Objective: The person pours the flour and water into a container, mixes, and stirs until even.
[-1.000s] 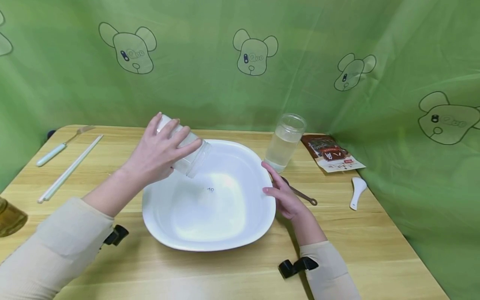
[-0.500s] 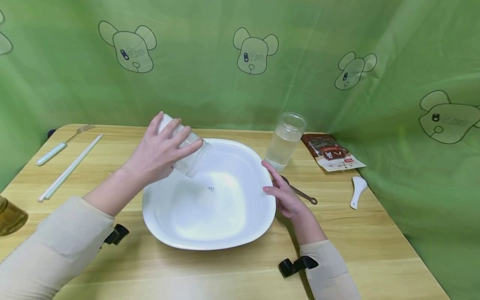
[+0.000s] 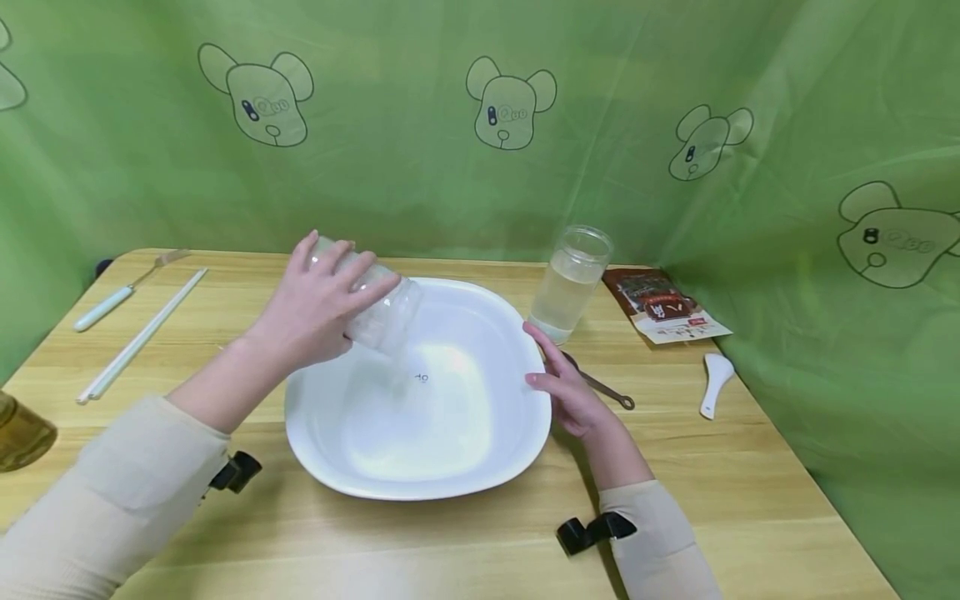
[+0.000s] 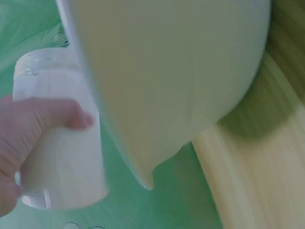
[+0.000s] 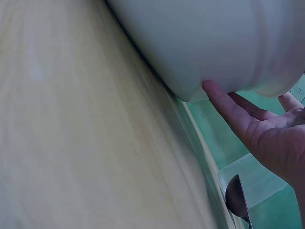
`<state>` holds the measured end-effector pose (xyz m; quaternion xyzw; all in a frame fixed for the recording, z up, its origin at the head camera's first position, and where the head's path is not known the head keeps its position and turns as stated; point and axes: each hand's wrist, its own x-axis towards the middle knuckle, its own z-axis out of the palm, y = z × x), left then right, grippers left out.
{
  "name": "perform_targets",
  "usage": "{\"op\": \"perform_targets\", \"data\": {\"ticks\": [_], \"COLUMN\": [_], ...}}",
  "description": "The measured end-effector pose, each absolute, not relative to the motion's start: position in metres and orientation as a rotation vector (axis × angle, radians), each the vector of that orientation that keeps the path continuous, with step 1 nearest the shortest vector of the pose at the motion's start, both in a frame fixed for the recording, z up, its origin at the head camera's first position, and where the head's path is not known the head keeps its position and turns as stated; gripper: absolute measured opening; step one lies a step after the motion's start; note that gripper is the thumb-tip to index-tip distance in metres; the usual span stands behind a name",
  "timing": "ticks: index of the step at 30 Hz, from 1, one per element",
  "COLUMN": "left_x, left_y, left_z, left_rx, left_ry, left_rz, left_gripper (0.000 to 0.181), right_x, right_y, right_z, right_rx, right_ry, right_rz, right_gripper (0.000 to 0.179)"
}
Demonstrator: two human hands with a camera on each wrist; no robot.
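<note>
Tilted mouth-down over the left side of a white basin is a clear jar with whitish contents. My left hand grips its side. In the left wrist view the jar looks mostly white, with my thumb across it; a blur below its mouth in the head view may be contents falling. At the basin's right rim, my right hand holds on, thumb over the edge. In the right wrist view, that hand's fingers press the basin's outer wall.
Behind the right rim stands a tall glass of cloudy liquid. A brown ladle, a printed packet and a white spoon lie to the right. Leftward are a fork, pale chopsticks and an amber container.
The jar has tipped and shifted slightly in my left hand over the basin, and more of it now looks clear. My right hand and the basin stay in place.
</note>
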<state>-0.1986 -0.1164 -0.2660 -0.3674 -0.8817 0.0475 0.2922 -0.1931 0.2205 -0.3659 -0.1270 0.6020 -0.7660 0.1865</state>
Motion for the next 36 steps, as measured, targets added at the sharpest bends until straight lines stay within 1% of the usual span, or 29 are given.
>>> {"op": "perform_targets", "data": {"ticks": [5, 8, 15, 27, 32, 36], "left_x": [-0.198, -0.199, -0.196, -0.196, -0.197, -0.200], "left_y": [-0.118, -0.119, -0.122, -0.138, -0.148, -0.155], "left_z": [-0.275, -0.280, -0.281, -0.278, -0.282, -0.289], "left_rx": [-0.769, -0.669, -0.578, -0.260, -0.119, -0.056], "left_ry": [-2.560, -2.584, -2.560, -2.408, -2.306, -2.193], "left_rz": [-0.368, -0.595, -0.818, -1.394, -1.548, -1.653], "left_gripper": [0.088, 0.090, 0.093, 0.096, 0.096, 0.094], "right_x": [-0.193, -0.193, -0.193, -0.193, -0.193, -0.193], "right_y": [0.220, 0.219, 0.219, 0.220, 0.220, 0.220], "right_z": [-0.366, -0.366, -0.365, -0.366, -0.365, -0.366], "right_rx": [-0.354, -0.349, -0.338, -0.352, -0.348, -0.356], "right_ry": [1.699, 1.705, 1.699, 1.703, 1.704, 1.702], "right_rz": [-2.159, -2.152, -2.157, -2.153, -2.149, -2.151], "right_gripper": [0.070, 0.070, 0.071, 0.069, 0.070, 0.070]}}
